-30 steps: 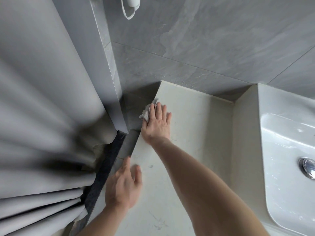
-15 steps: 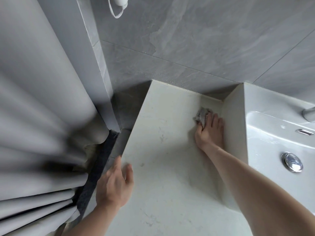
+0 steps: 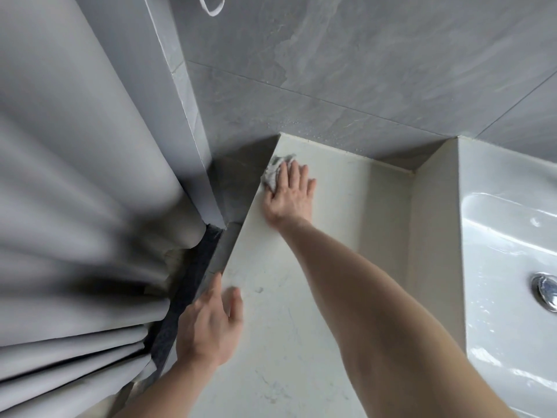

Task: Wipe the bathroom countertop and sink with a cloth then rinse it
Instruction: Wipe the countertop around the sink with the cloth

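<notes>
The pale marble countertop (image 3: 337, 206) runs from the near edge to the grey wall. My right hand (image 3: 287, 196) lies flat on its far left corner, pressing a small crumpled grey-white cloth (image 3: 275, 170) that sticks out past the fingertips. My left hand (image 3: 211, 324) rests palm down on the countertop's left edge, nearer to me, holding nothing. The white ceramic sink (image 3: 506, 267) stands at the right, raised above the counter, with its chrome drain plug (image 3: 547, 291) showing.
A grey shower curtain (image 3: 75, 206) hangs in folds on the left, beside a grey tiled wall corner (image 3: 187, 110). A dark strip of floor (image 3: 184, 297) shows between curtain and counter. Grey tiles (image 3: 361, 70) with water drops back the counter. A white loop (image 3: 214, 7) hangs at the top.
My right hand has swept the cloth from beside the sink wall back across the counter to the far left corner. My left hand stayed on the left edge.
</notes>
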Available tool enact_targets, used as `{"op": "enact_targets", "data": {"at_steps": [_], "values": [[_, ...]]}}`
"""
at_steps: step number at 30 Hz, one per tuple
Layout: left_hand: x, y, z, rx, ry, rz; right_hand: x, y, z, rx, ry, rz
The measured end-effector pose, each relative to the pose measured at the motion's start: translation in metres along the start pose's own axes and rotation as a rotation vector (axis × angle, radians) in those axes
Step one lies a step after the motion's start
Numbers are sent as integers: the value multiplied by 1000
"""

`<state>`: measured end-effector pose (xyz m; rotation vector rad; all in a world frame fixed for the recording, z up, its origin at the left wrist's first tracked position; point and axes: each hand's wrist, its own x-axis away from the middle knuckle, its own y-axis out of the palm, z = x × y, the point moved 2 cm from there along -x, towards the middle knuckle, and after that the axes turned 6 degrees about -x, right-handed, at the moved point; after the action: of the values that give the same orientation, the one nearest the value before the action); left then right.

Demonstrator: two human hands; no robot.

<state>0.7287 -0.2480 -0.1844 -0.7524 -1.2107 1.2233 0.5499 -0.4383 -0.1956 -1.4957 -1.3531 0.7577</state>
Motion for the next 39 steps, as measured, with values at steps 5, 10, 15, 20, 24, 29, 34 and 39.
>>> {"op": "enact_targets", "data": {"at_steps": [5,10,15,20,24,29,34,39], "values": [[1,0,0,12,-7,14,7,-10,30,26,-71,-23],[1,0,0,17,-7,20,4,-42,125,84,140,98],[1,-1,0,22,11,12,-3,-72,194,96,370,183],[2,-4,2,35,20,16,-30,-59,158,-97,521,218],[-2,2,-1,-12,-3,-2,-55,-37,89,-86,405,174],[-5,8,-4,-15,-23,-28,-64,-9,-14,-55,156,42],[-4,8,-5,-22,-17,-50,-66,1,-37,14,-42,-26],[-3,3,-1,-26,-31,-58,-70,-19,23,17,-30,5]]}}
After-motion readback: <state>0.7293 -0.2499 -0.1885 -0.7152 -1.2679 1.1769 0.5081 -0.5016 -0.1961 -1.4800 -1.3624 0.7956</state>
